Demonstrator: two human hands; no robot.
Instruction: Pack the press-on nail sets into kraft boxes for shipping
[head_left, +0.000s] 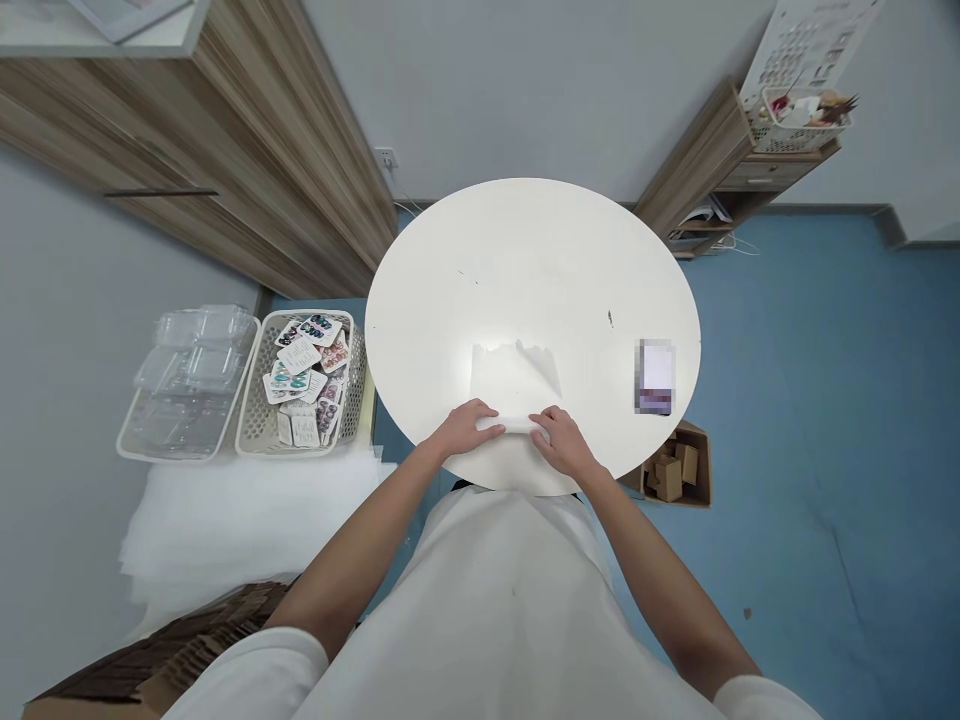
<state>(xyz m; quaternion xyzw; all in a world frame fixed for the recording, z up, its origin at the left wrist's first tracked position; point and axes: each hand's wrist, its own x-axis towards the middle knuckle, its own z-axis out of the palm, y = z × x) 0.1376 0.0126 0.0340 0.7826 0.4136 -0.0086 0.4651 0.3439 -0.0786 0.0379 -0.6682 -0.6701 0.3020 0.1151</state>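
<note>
A thin, translucent white wrapping sheet (510, 372) lies on the round white table (525, 250), its far edge ragged. The near part of it is rolled into a small white bundle (514, 425) close to the table's front edge. My left hand (469, 428) grips the left end of this bundle with thumb and fingers. At the right end, my right hand (560, 440) is closed round it in the same way. Whatever may be inside the roll is hidden.
Right on the table lies a blurred flat object (656, 376). On the left stand a basket of carded press-on nails (300, 375), a basket of clear plastic boxes (191, 380) and stacked white sheets (240, 525). A carton of small brown boxes (679, 465) sits below right.
</note>
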